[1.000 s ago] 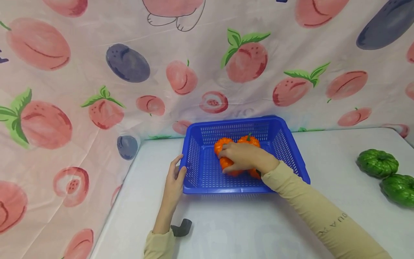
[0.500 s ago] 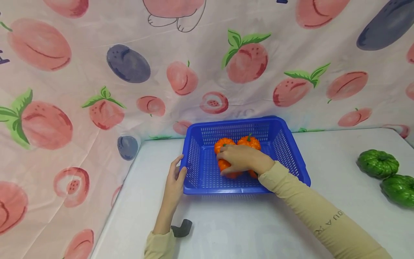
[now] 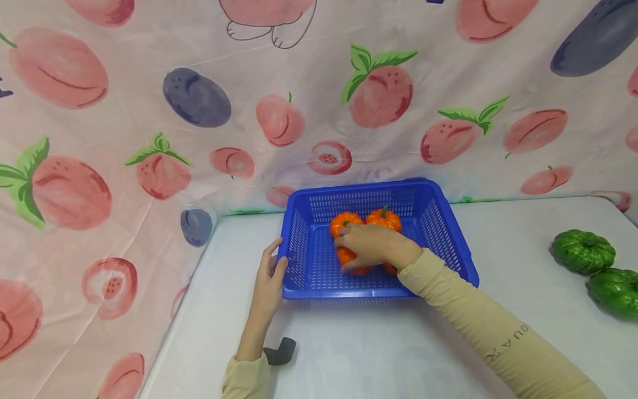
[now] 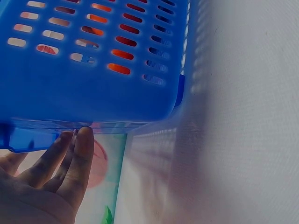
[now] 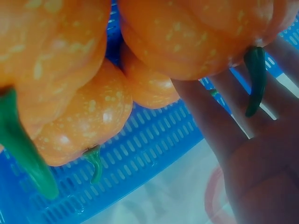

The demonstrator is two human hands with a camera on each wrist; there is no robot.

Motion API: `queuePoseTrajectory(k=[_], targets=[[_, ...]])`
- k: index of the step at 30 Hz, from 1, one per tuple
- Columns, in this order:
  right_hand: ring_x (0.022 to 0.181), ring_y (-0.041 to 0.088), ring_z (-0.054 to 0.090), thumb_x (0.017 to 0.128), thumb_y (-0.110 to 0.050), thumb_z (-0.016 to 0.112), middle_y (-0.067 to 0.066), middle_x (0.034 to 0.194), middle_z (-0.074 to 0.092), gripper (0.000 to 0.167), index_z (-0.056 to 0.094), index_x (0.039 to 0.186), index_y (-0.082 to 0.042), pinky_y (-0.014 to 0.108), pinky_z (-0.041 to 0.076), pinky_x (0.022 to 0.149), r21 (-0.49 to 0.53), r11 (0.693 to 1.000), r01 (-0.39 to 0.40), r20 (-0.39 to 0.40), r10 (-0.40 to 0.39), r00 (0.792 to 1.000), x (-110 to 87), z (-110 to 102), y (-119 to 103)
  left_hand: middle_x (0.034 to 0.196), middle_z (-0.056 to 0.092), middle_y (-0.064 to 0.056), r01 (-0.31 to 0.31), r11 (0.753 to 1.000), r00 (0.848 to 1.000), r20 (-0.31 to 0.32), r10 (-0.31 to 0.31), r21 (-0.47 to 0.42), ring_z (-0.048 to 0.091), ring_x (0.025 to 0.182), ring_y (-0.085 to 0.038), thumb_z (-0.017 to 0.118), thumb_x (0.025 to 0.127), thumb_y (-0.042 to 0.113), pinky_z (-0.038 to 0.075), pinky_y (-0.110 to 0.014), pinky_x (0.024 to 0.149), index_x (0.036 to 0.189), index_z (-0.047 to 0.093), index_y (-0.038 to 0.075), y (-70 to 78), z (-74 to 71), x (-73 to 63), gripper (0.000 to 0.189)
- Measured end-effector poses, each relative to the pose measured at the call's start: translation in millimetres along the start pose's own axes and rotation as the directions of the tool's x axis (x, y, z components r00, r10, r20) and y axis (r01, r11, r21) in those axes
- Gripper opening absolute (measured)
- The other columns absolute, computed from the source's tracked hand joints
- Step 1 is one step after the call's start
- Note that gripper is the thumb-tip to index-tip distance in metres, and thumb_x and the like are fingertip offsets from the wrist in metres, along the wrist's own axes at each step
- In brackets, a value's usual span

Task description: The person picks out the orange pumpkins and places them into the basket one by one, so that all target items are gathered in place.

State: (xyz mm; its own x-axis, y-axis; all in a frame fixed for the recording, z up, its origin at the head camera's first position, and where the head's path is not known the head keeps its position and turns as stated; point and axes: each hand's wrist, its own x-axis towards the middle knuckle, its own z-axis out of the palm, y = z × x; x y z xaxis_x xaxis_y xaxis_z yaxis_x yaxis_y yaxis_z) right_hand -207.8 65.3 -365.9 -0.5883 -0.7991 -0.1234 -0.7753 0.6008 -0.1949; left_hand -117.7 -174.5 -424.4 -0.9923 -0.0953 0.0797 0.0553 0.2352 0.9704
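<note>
A blue plastic basket with slotted walls holds several orange pumpkins with green stems. Reaching into it from the right, my right hand curls its fingers round a front orange pumpkin; in the right wrist view they lie behind it, beside its stem. Other pumpkins crowd next to it, partly covered by my hand in the head view. At the basket's left side, my left hand touches the outer edge with fairly straight fingers, thumb apart from them.
Two green pumpkins sit on the white table at the far right. A curtain printed with fruit hangs close behind the basket and along the left. Beside my left wrist is a dark bent piece.
Over the first half second my right hand shifts slightly left with the front pumpkin. Since then it stays nearly still. My left hand and the basket keep their places.
</note>
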Motion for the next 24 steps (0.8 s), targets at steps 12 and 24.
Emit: queuePoseTrajectory(k=[12, 24], targets=[[0.1, 0.022, 0.062, 0.086, -0.04, 0.077, 0.01, 0.118, 0.066, 0.048, 0.069, 0.118, -0.006, 0.041, 0.052, 0.092, 0.054, 0.999, 0.008, 0.032, -0.01, 0.999, -2.8, 1.5, 1.4, 0.126, 0.06, -0.025, 0.001, 1.0, 1.0, 0.003, -0.001, 0.004, 0.06, 0.113, -0.036, 0.045, 0.107, 0.025, 0.047, -0.037, 0.092, 0.152, 0.037, 0.017, -0.9, -0.7, 0.2, 0.046], [0.108, 0.025, 0.063, 0.086, -0.04, 0.077, 0.013, 0.125, 0.065, 0.054, 0.066, 0.124, -0.002, 0.043, 0.049, 0.099, 0.07, 0.997, -0.012, 0.041, 0.009, 0.999, -4.3, 0.5, 0.8, 0.125, 0.06, -0.025, 0.004, 1.0, 1.0, 0.0, -0.004, 0.005, 0.059, 0.113, -0.035, 0.045, 0.107, 0.024, 0.046, -0.034, 0.091, 0.152, 0.037, 0.017, 0.8, -0.1, -0.2, 0.046]])
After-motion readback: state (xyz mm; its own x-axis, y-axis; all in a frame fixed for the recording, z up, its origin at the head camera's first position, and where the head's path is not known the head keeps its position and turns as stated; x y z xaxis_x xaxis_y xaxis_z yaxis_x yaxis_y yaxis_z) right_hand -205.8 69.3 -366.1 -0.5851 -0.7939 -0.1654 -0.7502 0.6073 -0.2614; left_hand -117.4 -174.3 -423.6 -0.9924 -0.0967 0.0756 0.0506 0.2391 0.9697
